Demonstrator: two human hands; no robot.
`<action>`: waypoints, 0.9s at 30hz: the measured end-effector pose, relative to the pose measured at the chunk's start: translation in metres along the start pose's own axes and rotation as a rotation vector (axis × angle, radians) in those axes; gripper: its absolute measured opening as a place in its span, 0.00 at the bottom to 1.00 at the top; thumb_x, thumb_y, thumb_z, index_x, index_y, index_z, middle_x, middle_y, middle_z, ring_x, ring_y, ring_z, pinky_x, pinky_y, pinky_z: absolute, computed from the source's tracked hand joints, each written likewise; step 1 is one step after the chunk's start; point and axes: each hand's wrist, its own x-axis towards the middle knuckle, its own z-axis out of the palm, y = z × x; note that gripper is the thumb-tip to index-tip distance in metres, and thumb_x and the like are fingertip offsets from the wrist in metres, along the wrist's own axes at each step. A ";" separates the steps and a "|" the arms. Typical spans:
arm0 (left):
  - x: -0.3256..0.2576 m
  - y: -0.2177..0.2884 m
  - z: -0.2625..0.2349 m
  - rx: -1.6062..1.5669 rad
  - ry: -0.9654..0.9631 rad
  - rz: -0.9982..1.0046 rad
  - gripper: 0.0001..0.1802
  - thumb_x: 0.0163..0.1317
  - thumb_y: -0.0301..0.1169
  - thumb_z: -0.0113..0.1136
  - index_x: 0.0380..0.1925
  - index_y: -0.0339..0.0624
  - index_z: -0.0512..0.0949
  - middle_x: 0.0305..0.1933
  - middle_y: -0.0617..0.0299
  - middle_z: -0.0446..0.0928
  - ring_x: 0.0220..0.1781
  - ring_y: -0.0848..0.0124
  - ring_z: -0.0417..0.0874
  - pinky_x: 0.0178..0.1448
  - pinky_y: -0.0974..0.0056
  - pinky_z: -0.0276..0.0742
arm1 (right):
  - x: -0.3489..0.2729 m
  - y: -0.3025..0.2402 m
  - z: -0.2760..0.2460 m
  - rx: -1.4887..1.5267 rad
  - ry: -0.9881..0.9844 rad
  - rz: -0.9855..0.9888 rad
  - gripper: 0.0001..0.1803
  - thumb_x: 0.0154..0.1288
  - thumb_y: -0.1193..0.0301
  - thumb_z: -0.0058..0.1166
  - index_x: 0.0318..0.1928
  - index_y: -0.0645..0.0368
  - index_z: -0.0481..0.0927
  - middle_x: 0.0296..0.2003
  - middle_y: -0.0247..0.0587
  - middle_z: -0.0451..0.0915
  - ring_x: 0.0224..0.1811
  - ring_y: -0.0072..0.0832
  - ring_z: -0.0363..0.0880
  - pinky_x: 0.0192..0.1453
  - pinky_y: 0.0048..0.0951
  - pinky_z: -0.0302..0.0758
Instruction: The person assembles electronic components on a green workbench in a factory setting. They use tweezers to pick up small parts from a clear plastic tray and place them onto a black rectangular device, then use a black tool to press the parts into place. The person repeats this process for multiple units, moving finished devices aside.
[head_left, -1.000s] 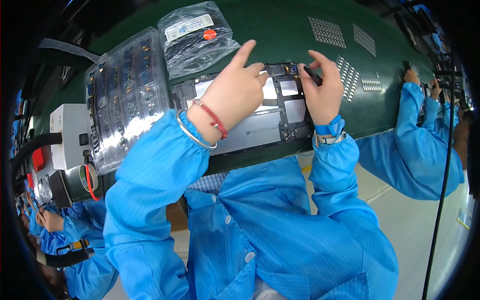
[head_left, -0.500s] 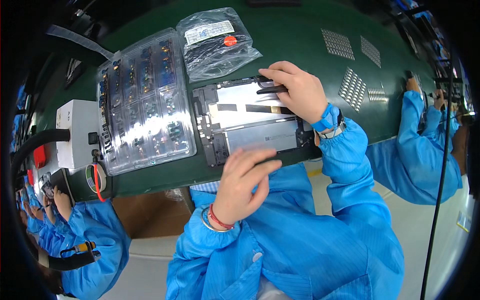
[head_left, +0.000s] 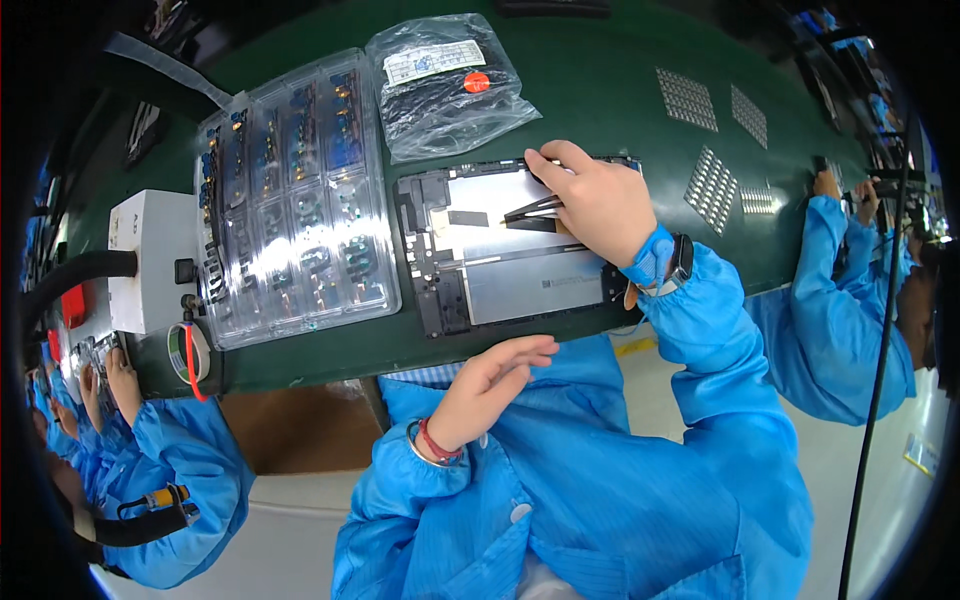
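An opened tablet (head_left: 530, 288) lies flat on the green bench, its silver inner panels and black frame facing up. My right hand (head_left: 608, 208) rests over its far right part. Black tweezers (head_left: 535, 210) sit in that hand, their tips pointing left over the upper silver panel, close to a dark strip. Whether the tips touch the panel I cannot tell. Just below the tablet's near edge, my left hand (head_left: 488, 392) hovers with its fingers stretched out and nothing in them.
Left of the tablet stands a clear plastic tray (head_left: 350, 312) of small circuit parts. Behind lies a clear bag (head_left: 440, 100) with dark contents. Sheets of small metal pieces (head_left: 711, 190) are at right. A white box (head_left: 150, 262) and tape roll (head_left: 188, 357) stand left; co-workers sit on both sides.
My left hand has drawn back from over the tablet's near edge toward my body. The tweezers' tips have moved down and left over the panel, with my right hand slightly lower.
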 end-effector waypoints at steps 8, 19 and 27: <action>-0.001 -0.006 -0.004 -0.605 0.023 -0.176 0.26 0.63 0.29 0.44 0.61 0.31 0.56 0.61 0.47 0.63 0.61 0.64 0.68 0.60 0.65 0.67 | -0.002 0.023 -0.007 0.368 -0.033 -0.012 0.26 0.45 0.77 0.53 0.51 0.50 0.75 0.47 0.30 0.75 0.38 0.30 0.79 0.40 0.29 0.77; -0.001 -0.016 0.005 -0.803 0.113 -0.098 0.22 0.64 0.27 0.42 0.57 0.29 0.62 0.60 0.46 0.65 0.62 0.62 0.66 0.62 0.63 0.66 | -0.001 0.014 -0.001 0.227 0.081 -0.083 0.22 0.43 0.81 0.51 0.44 0.52 0.78 0.42 0.31 0.76 0.35 0.31 0.79 0.36 0.29 0.77; -0.009 -0.005 0.027 -0.638 0.219 -0.030 0.15 0.64 0.27 0.47 0.49 0.30 0.69 0.52 0.55 0.72 0.56 0.65 0.72 0.61 0.62 0.66 | -0.017 0.003 -0.013 0.261 -0.002 -0.058 0.15 0.48 0.72 0.56 0.40 0.52 0.81 0.37 0.31 0.75 0.35 0.34 0.78 0.38 0.32 0.75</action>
